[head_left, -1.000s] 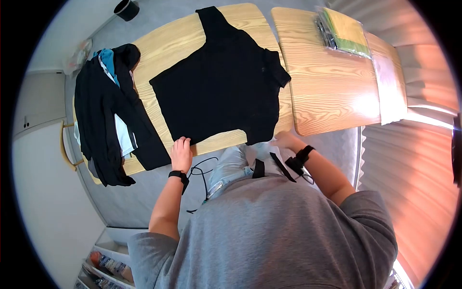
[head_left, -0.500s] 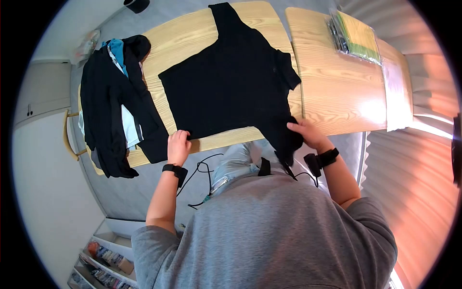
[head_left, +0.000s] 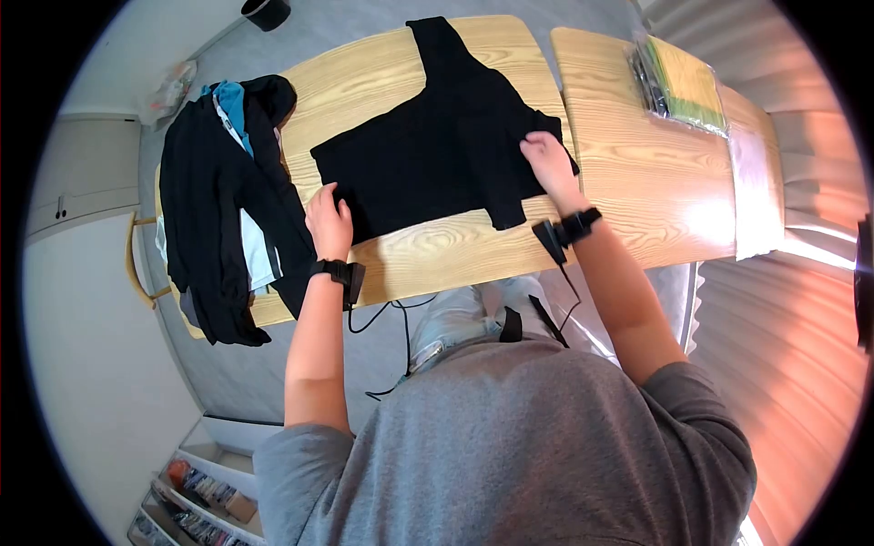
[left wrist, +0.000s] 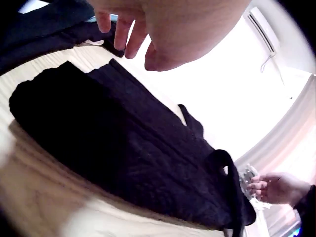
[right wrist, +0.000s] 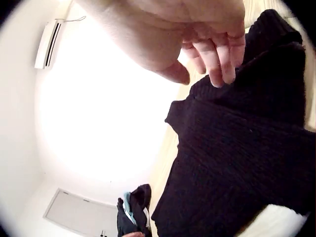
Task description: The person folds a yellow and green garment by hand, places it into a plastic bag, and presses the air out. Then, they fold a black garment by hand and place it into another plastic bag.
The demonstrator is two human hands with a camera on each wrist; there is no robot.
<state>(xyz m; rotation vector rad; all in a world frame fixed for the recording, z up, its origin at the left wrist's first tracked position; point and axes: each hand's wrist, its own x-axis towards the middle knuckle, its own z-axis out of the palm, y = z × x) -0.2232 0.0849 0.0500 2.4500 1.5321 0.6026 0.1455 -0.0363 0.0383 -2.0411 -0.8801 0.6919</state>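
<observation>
A black high-necked sweater (head_left: 428,146) lies on the wooden table with its near side folded over; one sleeve crosses it, the cuff toward the near edge. My left hand (head_left: 330,223) is over the hem corner, and in the left wrist view this hand (left wrist: 163,29) has loose fingers holding nothing. Over the collar end is my right hand (head_left: 550,171); in the right wrist view that hand (right wrist: 197,39) has slightly bent fingers above the ribbed knit (right wrist: 222,138), with nothing in them. Whether its fingertips touch the cloth I cannot tell.
Dark clothes (head_left: 205,200) with blue and white pieces are heaped on the table's left end. A second wooden table (head_left: 637,173) stands to the right, bearing plastic-wrapped yellow-green packets (head_left: 685,84). A dark bin (head_left: 266,13) is on the floor beyond.
The sweater's near side was turned over onto the rest, bringing its sleeve from beyond the table edge onto the body. My right hand moved away from me and released it; the left hand let go of the hem.
</observation>
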